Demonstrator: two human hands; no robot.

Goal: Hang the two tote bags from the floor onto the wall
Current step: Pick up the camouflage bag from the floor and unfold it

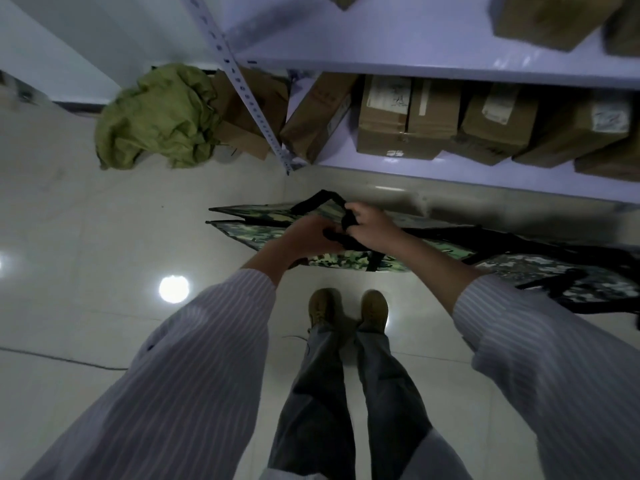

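Hands, two in number, meet at the middle of the view above the floor [86,237]. The left hand [308,237] and the right hand [372,225] each close a tight grip on the black handles [348,220] of one camouflage tote bag [263,230], whose straps bunch between the two fists. This bag hangs just below the hands, its two upper edges spread apart and its body running left and right beneath the wrists. A second camouflage tote bag [554,271], darker in pattern, lies flat on the floor to the right, just beside the first and partly under the right sleeve [540,341]; whether the two bags touch cannot be told. Two striped sleeves and two brown shoes [348,308] appear below the hands. One metal shelf unit [415,67] stands beyond the bags, showing two shelf levels. On the lower level about six brown cardboard boxes [398,126] stand in a row; three or more rest on the upper level. Several boxes carry white labels [389,93], whose print is too blurred to read. One crumpled green sack [156,119] lies at the left of the shelf post.
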